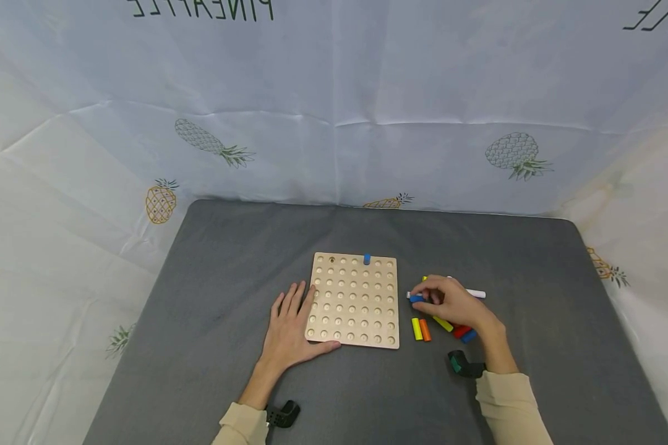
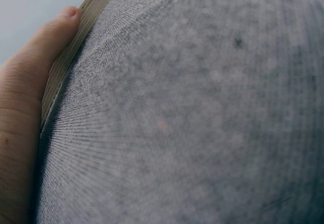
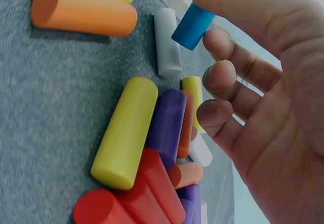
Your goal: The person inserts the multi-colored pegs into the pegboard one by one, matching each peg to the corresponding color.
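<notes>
A light wooden pegboard (image 1: 356, 303) with rows of round holes lies on the grey table. One blue peg (image 1: 367, 259) stands in its far row. My left hand (image 1: 291, 337) rests along the board's left edge with fingers straight, its thumb touching the near edge; the left wrist view shows that thumb (image 2: 58, 34) against the board's side (image 2: 61, 75). To the right of the board, my right hand (image 1: 451, 301) pinches another blue peg (image 3: 193, 26) between thumb and fingertips, above the table. Below it in the right wrist view lie a yellow peg (image 3: 125, 133) and a purple peg (image 3: 168, 125).
Loose red pegs (image 3: 154, 188), an orange peg (image 3: 83, 9) and a white peg (image 3: 168, 42) lie around the right hand. Near the board's right edge, a yellow peg (image 1: 417, 329) and an orange one (image 1: 425, 330) lie side by side. A pineapple-print cloth (image 1: 334, 154) hangs behind the table.
</notes>
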The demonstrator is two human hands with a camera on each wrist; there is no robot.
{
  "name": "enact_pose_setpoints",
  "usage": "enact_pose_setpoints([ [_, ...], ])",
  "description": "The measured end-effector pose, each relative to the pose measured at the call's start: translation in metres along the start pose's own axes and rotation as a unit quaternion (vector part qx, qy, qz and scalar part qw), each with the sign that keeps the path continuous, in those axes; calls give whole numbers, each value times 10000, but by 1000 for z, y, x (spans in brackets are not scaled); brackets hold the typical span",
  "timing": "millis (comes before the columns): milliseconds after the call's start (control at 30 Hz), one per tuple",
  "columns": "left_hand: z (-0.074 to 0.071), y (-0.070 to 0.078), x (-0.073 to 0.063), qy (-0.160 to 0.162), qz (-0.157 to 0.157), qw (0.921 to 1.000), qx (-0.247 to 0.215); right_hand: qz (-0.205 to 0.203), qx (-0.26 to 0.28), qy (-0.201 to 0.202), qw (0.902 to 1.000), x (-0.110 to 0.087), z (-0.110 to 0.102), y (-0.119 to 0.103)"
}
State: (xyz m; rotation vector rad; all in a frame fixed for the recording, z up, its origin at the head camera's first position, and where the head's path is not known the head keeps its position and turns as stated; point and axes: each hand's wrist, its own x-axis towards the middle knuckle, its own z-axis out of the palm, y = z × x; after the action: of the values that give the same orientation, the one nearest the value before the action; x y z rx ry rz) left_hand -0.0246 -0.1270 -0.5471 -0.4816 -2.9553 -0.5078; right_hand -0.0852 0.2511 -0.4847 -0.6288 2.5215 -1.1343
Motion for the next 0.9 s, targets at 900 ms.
enact_pose_setpoints([
  [900,0,0,0,-36,-27,10000,9,30,892,1387,9863,31,25,-5],
])
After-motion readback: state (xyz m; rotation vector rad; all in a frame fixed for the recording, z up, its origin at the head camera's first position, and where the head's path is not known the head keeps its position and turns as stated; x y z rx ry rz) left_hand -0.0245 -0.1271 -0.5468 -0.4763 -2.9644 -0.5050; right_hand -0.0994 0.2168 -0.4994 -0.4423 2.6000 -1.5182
